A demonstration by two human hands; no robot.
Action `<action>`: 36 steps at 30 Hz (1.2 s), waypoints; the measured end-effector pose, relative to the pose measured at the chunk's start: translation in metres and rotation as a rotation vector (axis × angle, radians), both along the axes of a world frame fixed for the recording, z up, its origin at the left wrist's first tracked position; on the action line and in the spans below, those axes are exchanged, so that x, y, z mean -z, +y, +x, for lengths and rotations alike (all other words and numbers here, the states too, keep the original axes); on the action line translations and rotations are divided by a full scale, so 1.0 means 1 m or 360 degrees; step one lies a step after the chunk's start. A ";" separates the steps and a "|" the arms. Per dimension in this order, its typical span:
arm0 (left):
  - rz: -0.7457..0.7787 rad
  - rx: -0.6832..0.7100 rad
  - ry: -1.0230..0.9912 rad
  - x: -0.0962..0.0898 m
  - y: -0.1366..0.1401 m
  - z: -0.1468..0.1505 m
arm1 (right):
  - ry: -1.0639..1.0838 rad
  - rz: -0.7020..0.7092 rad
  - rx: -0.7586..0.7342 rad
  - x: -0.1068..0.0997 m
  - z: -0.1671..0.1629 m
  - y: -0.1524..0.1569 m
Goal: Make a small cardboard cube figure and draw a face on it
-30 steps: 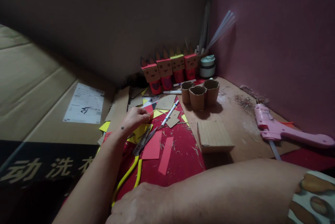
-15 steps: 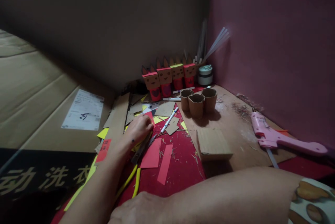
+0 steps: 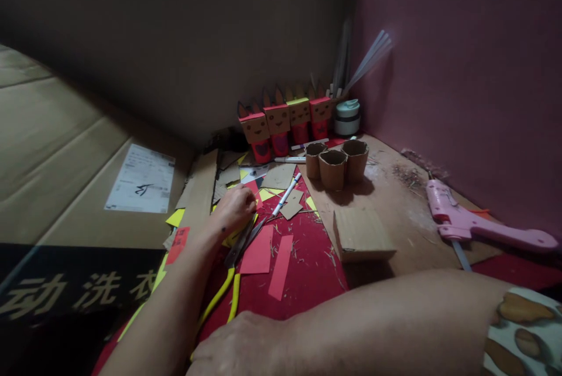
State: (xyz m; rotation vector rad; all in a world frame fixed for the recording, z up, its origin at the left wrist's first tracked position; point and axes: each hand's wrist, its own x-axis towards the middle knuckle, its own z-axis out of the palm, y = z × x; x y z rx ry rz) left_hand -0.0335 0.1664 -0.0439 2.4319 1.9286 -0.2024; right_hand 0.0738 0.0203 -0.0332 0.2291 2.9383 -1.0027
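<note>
My left hand is closed, its fingers curled round the edge of a piece of yellow paper, which is mostly hidden under it. Beside that hand, the slightly parted blades of a pair of scissors point away from me. Their yellow handles run back to my right hand at the bottom edge, which is closed on them; its fingers are largely out of sight. A red paper piece and a narrow red strip lie right of the blades.
Several cardboard figures stand at the back beside a pale green jar. Cardboard tubes, a cardboard block and a pink glue gun sit on the right. A marker lies among scraps; a large box is left.
The view has shifted slightly, so everything sits a little higher and further right. Both hands and the scissors keep nearly the same places relative to each other.
</note>
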 end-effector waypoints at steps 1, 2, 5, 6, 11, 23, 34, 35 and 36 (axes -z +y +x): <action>-0.0019 0.0015 -0.0002 -0.001 0.000 -0.001 | 0.0029 -0.0011 0.0013 0.001 0.001 -0.001; -0.0036 0.0033 -0.0004 -0.002 0.000 -0.002 | 0.0044 -0.0029 0.0015 0.002 0.001 -0.001; -0.0035 0.0093 -0.0006 -0.001 0.001 -0.005 | 0.0025 -0.0070 -0.0021 0.008 -0.003 -0.002; -0.0017 0.0112 -0.0003 0.001 0.002 -0.005 | 0.0020 -0.0072 -0.0029 0.010 -0.005 -0.002; 0.0032 0.0196 0.0050 0.004 0.002 -0.003 | -0.0120 -0.0096 -0.0022 0.011 -0.011 0.000; 0.0080 0.0087 0.0253 -0.008 -0.014 0.017 | -0.0235 -0.0081 -0.0015 0.000 -0.002 -0.001; 0.0517 -0.0549 0.0159 -0.042 -0.011 -0.013 | 0.0159 0.0110 0.0004 0.016 0.004 -0.005; 0.0547 -0.0580 0.0146 -0.041 -0.010 -0.016 | 0.0236 0.0137 0.0034 0.023 0.003 -0.007; 0.0575 -0.0597 0.0131 -0.040 -0.009 -0.019 | 0.0341 0.0170 0.0091 0.030 0.001 -0.008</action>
